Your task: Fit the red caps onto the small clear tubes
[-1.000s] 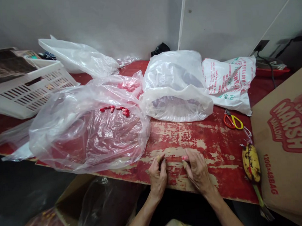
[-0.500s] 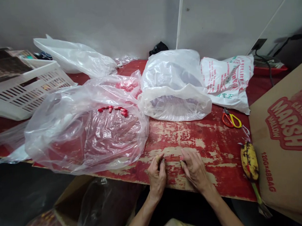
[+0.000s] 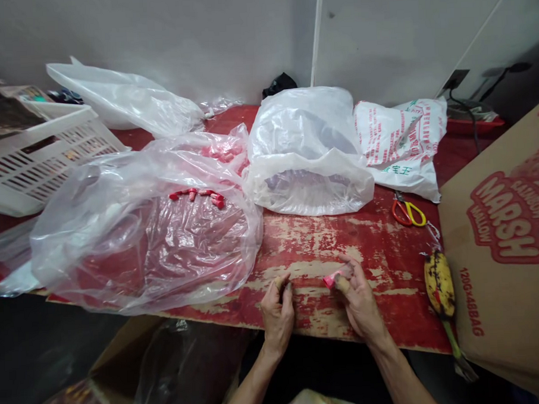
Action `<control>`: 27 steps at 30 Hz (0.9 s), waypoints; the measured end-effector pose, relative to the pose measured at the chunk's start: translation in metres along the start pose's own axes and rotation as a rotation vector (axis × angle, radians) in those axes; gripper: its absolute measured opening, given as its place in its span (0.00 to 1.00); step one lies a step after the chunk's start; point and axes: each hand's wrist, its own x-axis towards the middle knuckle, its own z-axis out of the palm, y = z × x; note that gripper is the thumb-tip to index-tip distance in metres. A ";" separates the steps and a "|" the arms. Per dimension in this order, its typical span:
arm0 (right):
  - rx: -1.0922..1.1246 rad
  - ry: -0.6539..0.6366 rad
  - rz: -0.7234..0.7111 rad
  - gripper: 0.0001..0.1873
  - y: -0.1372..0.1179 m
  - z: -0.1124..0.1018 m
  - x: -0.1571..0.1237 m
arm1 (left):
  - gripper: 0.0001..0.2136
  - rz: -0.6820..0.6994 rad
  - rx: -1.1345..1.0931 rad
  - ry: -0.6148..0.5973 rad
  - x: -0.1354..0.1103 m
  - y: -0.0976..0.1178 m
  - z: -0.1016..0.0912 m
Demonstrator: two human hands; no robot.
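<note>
Right hand (image 3: 360, 308) has rolled over and opened up a bit since half a second ago; the pink piece (image 3: 330, 278), then mostly hidden behind the fingers, now shows clearly. Left hand (image 3: 277, 315) roughly same spot, same pose. Whole view shifted slightly too.

Right: thumb and fingers pinching the pink piece, just over the worn red surface (image 3: 318, 241), near the front edge. Can't tell if the piece touches the wood. Left: fingers curled, thumb tip close to index; can't tell if the tips meet or if anything sits between them. Hands apart, surface showing between.

Left of them: clear plastic bag (image 3: 94, 192), mouth wide toward the person, short row of red pieces (image 3: 217, 199) inside, more pink ones blurred by the film further back. Beside it, bulging white bag (image 3: 302, 126), mouth facing front. Then printed white bag (image 3: 401, 139), scissors (image 3: 406, 207) with one red and one yellow handle, spotted banana (image 3: 440, 284) next to MARSH MALLOW carton (image 3: 514, 286). Slotted white basket (image 3: 72, 118) far left.
</note>
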 end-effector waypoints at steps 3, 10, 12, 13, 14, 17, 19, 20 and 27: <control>0.358 0.020 0.172 0.25 -0.012 0.003 0.000 | 0.11 -0.014 0.004 0.004 0.001 0.001 -0.001; 0.387 -0.011 0.185 0.23 -0.010 0.001 0.000 | 0.11 -0.042 -0.004 -0.001 0.003 0.005 -0.002; 0.292 -0.019 0.125 0.24 -0.009 0.003 -0.002 | 0.11 -0.041 0.001 0.002 0.003 0.005 -0.002; 0.245 -0.023 0.091 0.24 -0.009 0.004 -0.003 | 0.11 -0.038 0.004 0.003 0.003 0.005 -0.002; 0.204 -0.028 0.055 0.24 -0.009 0.005 -0.005 | 0.11 -0.034 0.005 0.003 0.003 0.005 -0.002; 0.069 -0.054 -0.044 0.24 -0.007 0.005 -0.007 | 0.11 -0.026 0.007 -0.006 0.003 0.006 -0.003; -0.131 -0.042 -0.130 0.25 -0.003 0.003 -0.007 | 0.11 -0.027 0.007 -0.015 0.003 0.005 -0.003; -0.283 -0.030 -0.202 0.24 0.001 0.001 -0.006 | 0.11 -0.026 0.007 -0.019 0.003 0.005 -0.003; -1.194 -0.154 -0.805 0.25 0.021 -0.012 0.005 | 0.12 -0.021 0.001 -0.011 0.001 0.003 -0.002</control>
